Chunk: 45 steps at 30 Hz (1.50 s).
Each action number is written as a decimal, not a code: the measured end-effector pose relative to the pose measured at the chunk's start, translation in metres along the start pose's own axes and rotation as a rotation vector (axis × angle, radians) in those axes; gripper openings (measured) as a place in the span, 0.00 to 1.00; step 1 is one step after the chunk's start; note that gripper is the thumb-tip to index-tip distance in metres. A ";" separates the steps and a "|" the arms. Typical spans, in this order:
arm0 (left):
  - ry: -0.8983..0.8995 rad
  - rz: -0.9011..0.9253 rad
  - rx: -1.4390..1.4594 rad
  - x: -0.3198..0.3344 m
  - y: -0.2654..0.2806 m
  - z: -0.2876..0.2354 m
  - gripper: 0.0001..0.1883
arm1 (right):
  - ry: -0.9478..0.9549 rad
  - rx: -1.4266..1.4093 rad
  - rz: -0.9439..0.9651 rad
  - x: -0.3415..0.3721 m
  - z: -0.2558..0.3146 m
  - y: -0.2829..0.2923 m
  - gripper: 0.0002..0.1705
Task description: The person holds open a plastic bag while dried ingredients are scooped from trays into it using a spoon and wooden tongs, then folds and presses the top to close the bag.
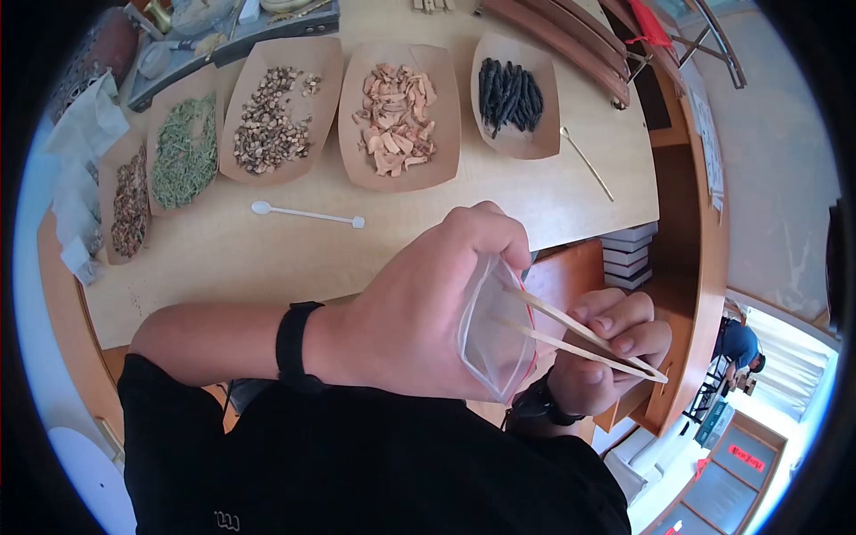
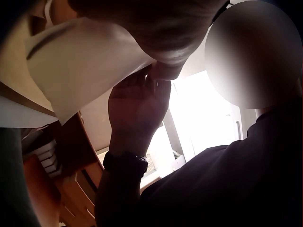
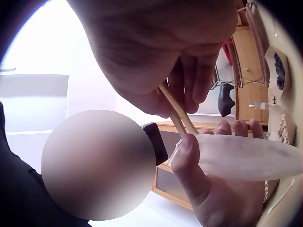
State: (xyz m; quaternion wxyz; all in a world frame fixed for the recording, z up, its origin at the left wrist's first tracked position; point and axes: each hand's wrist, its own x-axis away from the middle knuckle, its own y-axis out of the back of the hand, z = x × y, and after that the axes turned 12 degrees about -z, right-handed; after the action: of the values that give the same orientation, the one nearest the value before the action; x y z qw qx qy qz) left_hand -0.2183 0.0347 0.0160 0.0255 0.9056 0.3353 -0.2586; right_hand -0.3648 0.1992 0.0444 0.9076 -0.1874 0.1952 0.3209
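Note:
My left hand point(image 1: 415, 299) holds a clear zip bag point(image 1: 486, 334) with a red line along its mouth, thumb and fingers around it. Pinched in my right hand point(image 1: 615, 348) are wooden tweezers point(image 1: 584, 337), their bent end toward the palm. The two tips reach into the bag's mouth. In the right wrist view the tweezers point(image 3: 177, 111) run down past the left thumb point(image 3: 187, 153) into the pale bag point(image 3: 241, 156). A dark streak point(image 2: 49, 41) shows on the bag in the left wrist view.
Paper trays on the table hold black dried pods point(image 1: 510, 96), pale slices point(image 1: 397, 120), brown chunks point(image 1: 275, 120), green herb point(image 1: 185, 152) and dark bits point(image 1: 130, 205). A white spoon point(image 1: 308, 215) and a thin gold-coloured stick point(image 1: 588, 165) lie nearby. Boxes point(image 1: 627, 259) are stacked beyond the table edge.

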 end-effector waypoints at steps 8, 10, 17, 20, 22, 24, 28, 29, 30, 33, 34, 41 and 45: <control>0.208 0.055 0.208 0.017 -0.010 0.005 0.48 | 0.137 0.228 -0.245 -0.053 -0.031 0.038 0.14; 0.297 0.185 0.261 0.026 -0.011 0.014 0.47 | 0.039 0.461 -0.205 -0.072 -0.042 0.030 0.12; 0.433 0.198 0.331 0.041 -0.007 0.053 0.47 | -0.113 0.435 -0.053 -0.105 -0.097 -0.007 0.13; 0.508 0.189 0.348 0.037 -0.001 0.057 0.50 | -0.091 0.461 -0.046 -0.115 -0.114 -0.022 0.12; 0.627 0.200 0.392 0.034 0.001 0.055 0.50 | -0.051 0.585 -0.023 -0.118 -0.115 -0.036 0.12; 0.649 0.211 0.392 0.033 0.001 0.053 0.50 | -0.073 0.588 -0.003 -0.121 -0.123 -0.039 0.12; 0.719 0.241 0.430 0.033 0.003 0.054 0.47 | -0.064 0.632 0.005 -0.123 -0.123 -0.040 0.11; 0.720 0.239 0.435 0.034 0.003 0.054 0.47 | -0.052 0.641 -0.014 -0.123 -0.123 -0.038 0.10; 0.699 0.235 0.428 0.034 0.003 0.055 0.46 | -0.055 0.644 -0.013 -0.123 -0.123 -0.035 0.10; 0.660 0.212 0.433 0.036 0.001 0.059 0.43 | -0.035 0.550 -0.110 -0.121 -0.120 -0.024 0.09; 0.641 0.193 0.445 0.037 0.000 0.061 0.42 | -0.051 0.482 -0.155 -0.119 -0.114 -0.021 0.10; 0.635 0.134 0.538 0.030 0.004 0.061 0.42 | -0.159 0.088 -0.222 -0.096 -0.050 0.008 0.09; 0.504 0.112 0.346 0.005 0.011 0.034 0.44 | -0.276 -0.142 -0.069 -0.067 -0.033 0.019 0.16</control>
State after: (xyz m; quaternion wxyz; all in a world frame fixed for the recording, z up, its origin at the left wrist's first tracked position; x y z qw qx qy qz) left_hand -0.2241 0.0217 -0.0176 -0.1990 0.9491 0.2316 -0.0775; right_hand -0.4332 0.1632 0.0439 0.9208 -0.2116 0.0390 0.3254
